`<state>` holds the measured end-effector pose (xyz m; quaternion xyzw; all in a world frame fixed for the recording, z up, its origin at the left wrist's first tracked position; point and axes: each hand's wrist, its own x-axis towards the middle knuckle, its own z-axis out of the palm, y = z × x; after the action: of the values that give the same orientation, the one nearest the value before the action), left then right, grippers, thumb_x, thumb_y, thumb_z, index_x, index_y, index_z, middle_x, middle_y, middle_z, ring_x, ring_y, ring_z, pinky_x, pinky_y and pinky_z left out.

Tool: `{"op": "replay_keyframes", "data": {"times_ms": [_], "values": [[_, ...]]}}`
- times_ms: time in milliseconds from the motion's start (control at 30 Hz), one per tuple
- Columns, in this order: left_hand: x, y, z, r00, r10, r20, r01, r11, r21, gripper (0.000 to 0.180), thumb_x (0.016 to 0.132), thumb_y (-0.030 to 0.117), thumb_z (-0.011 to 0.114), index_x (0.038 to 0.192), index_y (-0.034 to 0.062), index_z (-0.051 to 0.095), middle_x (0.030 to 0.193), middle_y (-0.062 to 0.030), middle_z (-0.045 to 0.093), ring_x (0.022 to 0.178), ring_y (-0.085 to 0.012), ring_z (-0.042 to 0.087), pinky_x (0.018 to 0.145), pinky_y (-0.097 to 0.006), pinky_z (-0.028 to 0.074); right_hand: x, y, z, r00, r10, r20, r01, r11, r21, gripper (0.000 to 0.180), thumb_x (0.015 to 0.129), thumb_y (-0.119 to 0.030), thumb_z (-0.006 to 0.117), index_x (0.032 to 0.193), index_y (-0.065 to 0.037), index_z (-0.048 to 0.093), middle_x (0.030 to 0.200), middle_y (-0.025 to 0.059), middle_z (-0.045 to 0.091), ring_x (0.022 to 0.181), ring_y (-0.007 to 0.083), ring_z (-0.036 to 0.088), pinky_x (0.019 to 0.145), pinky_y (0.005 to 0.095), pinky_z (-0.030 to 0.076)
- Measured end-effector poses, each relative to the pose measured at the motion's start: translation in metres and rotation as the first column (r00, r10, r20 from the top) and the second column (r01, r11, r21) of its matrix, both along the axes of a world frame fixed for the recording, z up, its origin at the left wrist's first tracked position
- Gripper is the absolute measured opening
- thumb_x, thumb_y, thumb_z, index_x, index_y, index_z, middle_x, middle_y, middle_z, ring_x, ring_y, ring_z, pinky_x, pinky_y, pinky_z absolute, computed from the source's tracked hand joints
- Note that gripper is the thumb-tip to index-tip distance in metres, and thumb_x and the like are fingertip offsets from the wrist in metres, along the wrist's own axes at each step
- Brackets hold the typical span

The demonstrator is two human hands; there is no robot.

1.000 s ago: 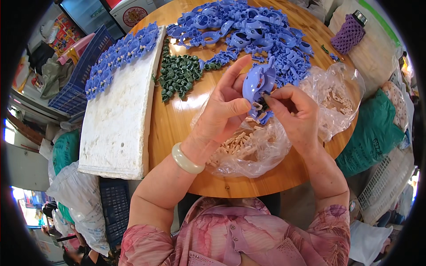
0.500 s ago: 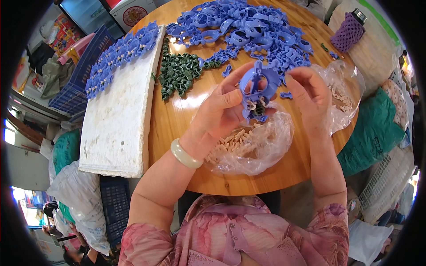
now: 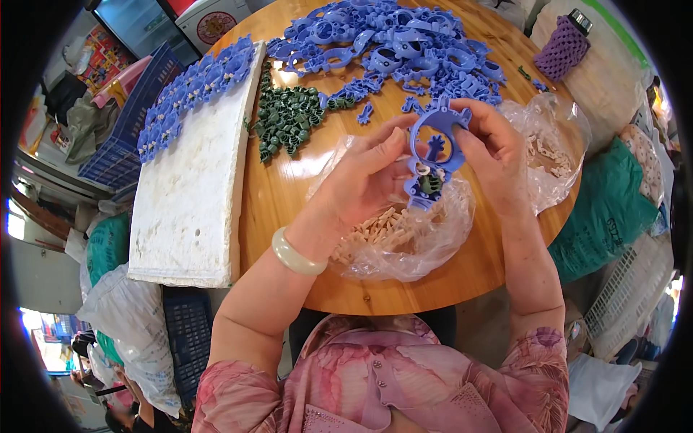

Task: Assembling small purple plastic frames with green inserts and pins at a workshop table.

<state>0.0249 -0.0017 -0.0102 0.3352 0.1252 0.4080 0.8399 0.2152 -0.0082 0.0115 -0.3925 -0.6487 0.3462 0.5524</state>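
Both my hands hold up a blue plastic ring-shaped part [image 3: 453, 163] above the near middle of the table. My right hand [image 3: 494, 148] pinches the ring's right side between thumb and fingers. At its left edge is my left hand [image 3: 372, 169], fingers curled and partly hidden behind the part. A dark green piece [image 3: 431, 185] and small cream-coloured bits are set in the lower end of the part. A small blue piece [image 3: 435, 148] shows inside the ring's opening; whether it is attached I cannot tell. Below lies a clear plastic bag [image 3: 433, 252] with small beige pieces [image 3: 382, 231].
A heap of blue plastic parts [image 3: 404, 50] covers the far table, beside a pile of dark green pieces [image 3: 289, 119]. On the left, a white foam board [image 3: 188, 195] carries rows of blue assemblies [image 3: 206, 79]. Another bag of beige pieces [image 3: 545, 155] lies right, near a purple-covered bottle [image 3: 563, 47].
My right hand has closed on the ring's right side, where it was apart before. The part has shifted slightly right and turned to face me more. My left thumb has eased off the ring.
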Motion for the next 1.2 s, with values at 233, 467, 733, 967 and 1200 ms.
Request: {"op": "replay_keyframes", "data": {"times_ms": [233, 467, 733, 967, 1200], "values": [[-0.003, -0.004, 0.015, 0.546, 0.825, -0.144, -0.412, 0.414, 0.812, 0.026, 0.079, -0.002, 0.062, 0.105, 0.002, 0.059, 0.097, -0.0069, 0.059, 0.087, -0.0162, 0.059, 0.075, -0.028, 0.048, 0.004, 0.003, -0.003, 0.98, -0.19, 0.062, 0.186, 0.981, 0.059, 0.025, 0.08, -0.001, 0.059, 0.105, -0.005, 0.06, 0.064, -0.0053, 0.047, 0.057, 0.0006, 0.039, 0.05, 0.0174, 0.031], [0.005, -0.014, 0.031, 0.501, 0.862, 0.069, 0.041, -0.104, 0.994, 0.046, 0.06, -0.005, 0.07, 0.104, 0.0027, 0.059, 0.098, -0.0114, 0.058, 0.086, -0.0293, 0.057, 0.073, -0.036, 0.046, 0.006, 0.006, -0.002, 0.968, -0.25, 0.019, 0.249, 0.968, 0.04, 0.025, 0.079, 0.0, 0.059, 0.104, -0.004, 0.06, 0.063, -0.0033, 0.048, 0.056, 0.0026, 0.04, 0.049, 0.0195, 0.034], [0.009, -0.011, 0.026, 0.478, 0.876, 0.068, 0.042, -0.1, 0.994, 0.045, 0.062, -0.004, 0.069, 0.105, 0.0022, 0.059, 0.096, -0.0121, 0.058, 0.086, -0.0299, 0.056, 0.076, -0.038, 0.046, 0.01, 0.005, 0.001, 0.933, -0.33, 0.143, 0.319, 0.943, 0.094, 0.026, 0.076, -0.004, 0.062, 0.102, -0.005, 0.062, 0.06, -0.0005, 0.051, 0.053, 0.0055, 0.044, 0.048, 0.022, 0.037], [0.005, -0.015, 0.02, 0.363, 0.928, -0.089, -0.015, 0.101, 0.995, 0.025, 0.072, -0.004, 0.064, 0.097, 0.0002, 0.06, 0.091, -0.01, 0.06, 0.083, -0.0244, 0.058, 0.073, -0.029, 0.046, 0.003, -0.005, 0.006, 0.926, -0.336, 0.175, 0.31, 0.937, 0.16, 0.026, 0.079, 0.002, 0.057, 0.103, -0.005, 0.062, 0.062, -0.0058, 0.041, 0.055, 0.0009, 0.036, 0.049, 0.0174, 0.031], [0.007, -0.011, 0.015, 0.745, 0.608, -0.274, -0.376, 0.722, 0.581, 0.019, 0.089, 0.008, 0.055, 0.105, -0.0014, 0.057, 0.095, -0.0031, 0.061, 0.087, -0.0082, 0.056, 0.077, -0.022, 0.045, 0.0, -0.01, 0.003, 0.952, -0.212, 0.223, 0.167, 0.965, 0.205, 0.03, 0.079, 0.002, 0.057, 0.107, -0.006, 0.061, 0.063, -0.0051, 0.042, 0.055, 0.0018, 0.038, 0.049, 0.0188, 0.031]]}}
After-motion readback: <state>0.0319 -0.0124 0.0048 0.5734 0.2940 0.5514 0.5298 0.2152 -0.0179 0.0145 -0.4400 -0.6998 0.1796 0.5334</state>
